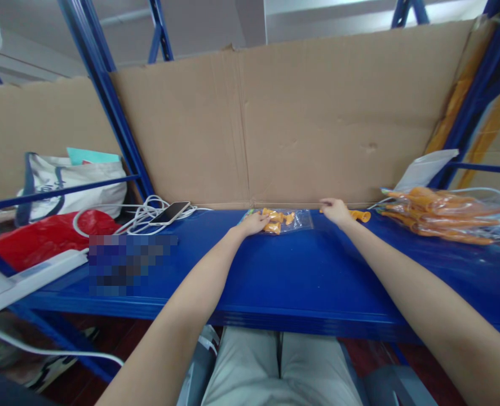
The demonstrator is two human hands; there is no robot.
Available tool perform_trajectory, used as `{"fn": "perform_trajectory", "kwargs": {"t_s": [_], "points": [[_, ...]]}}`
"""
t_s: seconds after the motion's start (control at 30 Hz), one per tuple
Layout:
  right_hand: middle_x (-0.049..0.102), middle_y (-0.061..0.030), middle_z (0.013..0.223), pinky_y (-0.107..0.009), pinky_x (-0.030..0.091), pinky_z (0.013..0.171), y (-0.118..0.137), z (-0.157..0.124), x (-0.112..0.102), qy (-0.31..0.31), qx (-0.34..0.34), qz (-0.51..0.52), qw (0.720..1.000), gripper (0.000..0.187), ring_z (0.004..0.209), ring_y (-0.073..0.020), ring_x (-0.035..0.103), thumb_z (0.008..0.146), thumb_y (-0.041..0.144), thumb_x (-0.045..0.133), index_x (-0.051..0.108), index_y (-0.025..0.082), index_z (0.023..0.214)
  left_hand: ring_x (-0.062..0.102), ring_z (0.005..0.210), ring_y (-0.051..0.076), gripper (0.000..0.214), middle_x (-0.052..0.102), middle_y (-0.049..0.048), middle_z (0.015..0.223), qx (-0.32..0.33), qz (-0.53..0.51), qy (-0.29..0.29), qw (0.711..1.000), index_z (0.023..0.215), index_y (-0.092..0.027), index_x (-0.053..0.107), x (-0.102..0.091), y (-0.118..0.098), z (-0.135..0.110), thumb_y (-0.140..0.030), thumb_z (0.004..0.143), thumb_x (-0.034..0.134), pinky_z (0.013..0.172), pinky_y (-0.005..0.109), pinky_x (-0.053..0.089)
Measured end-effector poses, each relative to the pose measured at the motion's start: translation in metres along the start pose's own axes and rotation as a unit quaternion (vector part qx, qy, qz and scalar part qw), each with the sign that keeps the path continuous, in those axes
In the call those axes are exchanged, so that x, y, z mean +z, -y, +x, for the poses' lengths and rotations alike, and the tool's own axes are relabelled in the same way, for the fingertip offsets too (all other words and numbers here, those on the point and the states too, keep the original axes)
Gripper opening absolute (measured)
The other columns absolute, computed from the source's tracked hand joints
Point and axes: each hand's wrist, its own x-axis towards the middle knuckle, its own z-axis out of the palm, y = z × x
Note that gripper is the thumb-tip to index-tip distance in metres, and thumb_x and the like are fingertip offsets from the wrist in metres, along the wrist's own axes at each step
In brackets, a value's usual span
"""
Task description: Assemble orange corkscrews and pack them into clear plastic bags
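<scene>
A clear plastic bag with several small orange plastic pieces in it lies on the blue shelf. My left hand grips the bag's left end, its fingers closed over the plastic. To the right of the bag is my right hand, low over the shelf, fingers stretched to the left. A speck of orange shows beneath those fingertips, too small to make out. Just right of this hand lies a loose orange piece with a round, hollow end, partly hidden by the wrist.
Filled clear bags of orange parts are piled on the right. At left are a phone, white cables, a red bag, a power strip and a cloth tote. A cardboard panel closes the back.
</scene>
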Motion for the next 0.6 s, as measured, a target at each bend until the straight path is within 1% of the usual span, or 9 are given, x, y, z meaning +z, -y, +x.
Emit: {"fn": "perform_trajectory", "kwargs": {"t_s": [0.07, 0.1, 0.17, 0.27, 0.33, 0.4, 0.5, 0.53, 0.6], "points": [[0.061, -0.0160, 0.128, -0.038, 0.043, 0.099, -0.009, -0.002, -0.007, -0.006, -0.001, -0.131, 0.991, 0.048, 0.119, -0.0278, 0.055, 0.080, 0.017, 0.052, 0.062, 0.011, 0.126, 0.061, 0.108, 0.023, 0.044, 0.068, 0.0074, 0.118, -0.012, 0.004, -0.004, 1.000, 0.116, -0.016, 0.068, -0.002, 0.004, 0.000, -0.037, 0.095, 0.035, 0.093, 0.028, 0.043], [0.056, -0.0165, 0.133, -0.041, 0.041, 0.101, -0.012, -0.003, -0.010, 0.005, -0.008, -0.186, 0.982, 0.052, 0.124, -0.0297, 0.051, 0.080, 0.018, 0.052, 0.057, 0.012, 0.132, 0.062, 0.107, 0.023, 0.043, 0.069, 0.0071, 0.116, -0.017, 0.005, -0.006, 1.000, 0.114, -0.017, 0.069, -0.002, 0.007, 0.001, -0.037, 0.095, 0.036, 0.092, 0.027, 0.044], [0.052, -0.0166, 0.138, -0.046, 0.038, 0.102, -0.017, -0.007, -0.013, 0.053, -0.031, -0.270, 0.961, 0.055, 0.127, -0.0316, 0.048, 0.082, 0.020, 0.049, 0.052, 0.014, 0.137, 0.063, 0.104, 0.022, 0.042, 0.072, 0.0063, 0.108, -0.025, 0.012, -0.017, 0.999, 0.109, -0.018, 0.071, -0.003, 0.014, 0.001, -0.036, 0.095, 0.036, 0.089, 0.026, 0.046], [0.057, -0.0163, 0.133, -0.046, 0.039, 0.100, -0.018, -0.011, -0.014, 0.154, -0.047, -0.338, 0.927, 0.046, 0.123, -0.0319, 0.052, 0.087, 0.021, 0.041, 0.060, 0.014, 0.129, 0.063, 0.103, 0.022, 0.041, 0.074, 0.0058, 0.102, -0.024, 0.024, -0.037, 0.999, 0.103, -0.019, 0.072, -0.005, 0.024, 0.002, -0.035, 0.095, 0.036, 0.088, 0.026, 0.047], [0.060, -0.0154, 0.129, -0.043, 0.041, 0.097, -0.015, -0.012, -0.014, 0.190, -0.046, -0.346, 0.918, 0.045, 0.118, -0.0300, 0.055, 0.088, 0.021, 0.038, 0.064, 0.015, 0.124, 0.063, 0.102, 0.022, 0.040, 0.074, 0.0064, 0.101, -0.033, 0.025, -0.044, 0.998, 0.101, -0.018, 0.073, -0.005, 0.031, 0.002, -0.034, 0.094, 0.037, 0.088, 0.026, 0.047], [0.061, -0.0144, 0.128, -0.041, 0.041, 0.095, -0.011, -0.013, -0.014, 0.166, -0.054, -0.340, 0.924, 0.045, 0.117, -0.0285, 0.055, 0.087, 0.020, 0.038, 0.063, 0.016, 0.125, 0.063, 0.103, 0.022, 0.040, 0.074, 0.0072, 0.101, -0.045, 0.027, -0.049, 0.997, 0.102, -0.017, 0.073, -0.006, 0.036, 0.001, -0.034, 0.094, 0.037, 0.090, 0.026, 0.047], [0.059, -0.0162, 0.129, -0.043, 0.040, 0.097, -0.008, -0.014, -0.018, 0.069, -0.053, -0.338, 0.937, 0.045, 0.121, -0.0296, 0.051, 0.086, 0.019, 0.039, 0.062, 0.016, 0.124, 0.061, 0.108, 0.022, 0.041, 0.071, 0.0091, 0.110, -0.061, 0.041, -0.062, 0.995, 0.105, -0.016, 0.071, -0.007, 0.041, 0.001, -0.034, 0.094, 0.037, 0.095, 0.028, 0.045], [0.058, -0.0179, 0.128, -0.044, 0.039, 0.097, -0.009, -0.015, -0.020, 0.044, -0.039, -0.339, 0.939, 0.045, 0.121, -0.0303, 0.051, 0.085, 0.018, 0.039, 0.062, 0.014, 0.124, 0.061, 0.110, 0.022, 0.041, 0.070, 0.0098, 0.113, -0.068, 0.047, -0.065, 0.994, 0.106, -0.016, 0.071, -0.007, 0.041, 0.001, -0.035, 0.094, 0.036, 0.096, 0.028, 0.044], [0.058, -0.0210, 0.127, -0.046, 0.041, 0.094, -0.013, -0.014, -0.024, 0.032, 0.010, -0.342, 0.939, 0.046, 0.119, -0.0315, 0.052, 0.085, 0.018, 0.040, 0.060, 0.011, 0.125, 0.060, 0.112, 0.022, 0.043, 0.068, 0.0107, 0.117, -0.076, 0.058, -0.065, 0.993, 0.107, -0.015, 0.070, -0.007, 0.041, 0.000, -0.036, 0.095, 0.036, 0.098, 0.028, 0.043]]}}
